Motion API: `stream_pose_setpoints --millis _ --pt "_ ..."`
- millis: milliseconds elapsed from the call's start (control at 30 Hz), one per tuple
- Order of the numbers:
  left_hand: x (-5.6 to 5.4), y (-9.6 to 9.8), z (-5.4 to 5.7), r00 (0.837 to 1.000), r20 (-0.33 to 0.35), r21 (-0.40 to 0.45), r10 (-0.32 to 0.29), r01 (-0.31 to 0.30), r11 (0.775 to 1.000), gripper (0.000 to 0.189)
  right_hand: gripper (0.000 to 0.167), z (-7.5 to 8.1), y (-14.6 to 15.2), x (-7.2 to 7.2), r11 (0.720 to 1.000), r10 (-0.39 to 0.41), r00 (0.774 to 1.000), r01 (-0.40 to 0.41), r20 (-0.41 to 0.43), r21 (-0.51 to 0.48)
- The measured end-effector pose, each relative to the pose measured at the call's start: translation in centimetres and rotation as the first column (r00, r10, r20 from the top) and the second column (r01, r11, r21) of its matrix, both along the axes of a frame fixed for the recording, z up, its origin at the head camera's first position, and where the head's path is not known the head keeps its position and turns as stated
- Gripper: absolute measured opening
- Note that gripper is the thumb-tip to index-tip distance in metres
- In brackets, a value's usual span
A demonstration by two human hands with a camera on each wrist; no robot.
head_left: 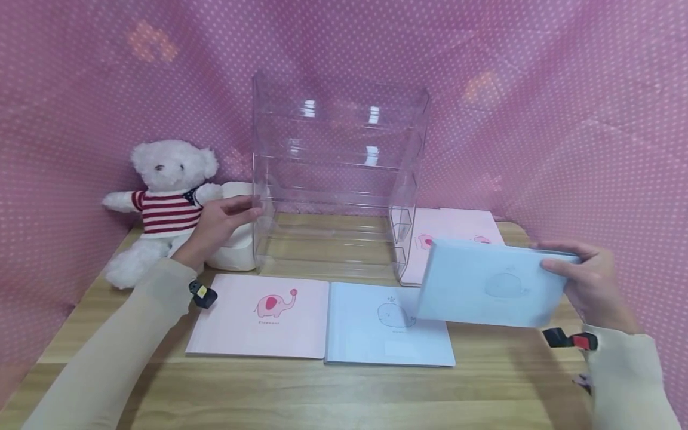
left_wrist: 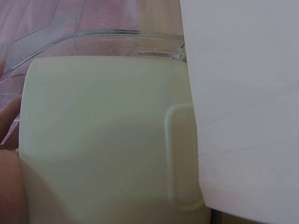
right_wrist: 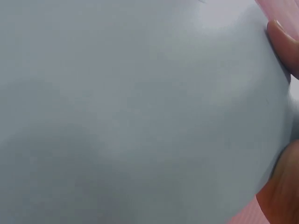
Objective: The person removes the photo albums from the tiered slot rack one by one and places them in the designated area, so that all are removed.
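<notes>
In the head view my right hand pinches the right edge of a light blue booklet with a whale drawing, thumb in front. It hangs tilted above the table, partly over another blue whale booklet. The held booklet's cover fills most of the right wrist view. My left hand reaches to the left side of a clear tiered rack, its fingers fairly straight and touching the side wall; the fingertips are partly hidden. A pink elephant booklet lies flat in front of the rack.
Left of the rack stand a white teddy bear in a striped shirt and a cream-coloured container. Pink booklets lie to the rack's right. A dotted pink curtain surrounds the wooden table.
</notes>
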State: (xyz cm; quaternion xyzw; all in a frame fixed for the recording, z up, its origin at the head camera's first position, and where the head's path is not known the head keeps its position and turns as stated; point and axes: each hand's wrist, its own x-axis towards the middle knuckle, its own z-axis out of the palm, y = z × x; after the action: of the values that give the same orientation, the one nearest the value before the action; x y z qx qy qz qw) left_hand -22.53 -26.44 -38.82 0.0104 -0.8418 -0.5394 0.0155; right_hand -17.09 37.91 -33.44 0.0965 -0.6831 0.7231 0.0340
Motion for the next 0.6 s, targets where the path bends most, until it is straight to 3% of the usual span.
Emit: stream_pose_setpoints --millis 233,600 --pt "-0.3 0.1 -0.2 1.000 -0.026 0.008 0.001 0.000 1.000 0.060 0.042 -1.3 4.3 0.6 0.997 0.046 0.996 -0.042 0.072 -0.059" --pt "-0.3 0.1 -0.4 0.998 -0.058 0.044 0.001 0.002 0.999 0.057 0.041 -4.8 7.2 0.2 0.996 0.084 0.973 -0.090 0.214 0.015"
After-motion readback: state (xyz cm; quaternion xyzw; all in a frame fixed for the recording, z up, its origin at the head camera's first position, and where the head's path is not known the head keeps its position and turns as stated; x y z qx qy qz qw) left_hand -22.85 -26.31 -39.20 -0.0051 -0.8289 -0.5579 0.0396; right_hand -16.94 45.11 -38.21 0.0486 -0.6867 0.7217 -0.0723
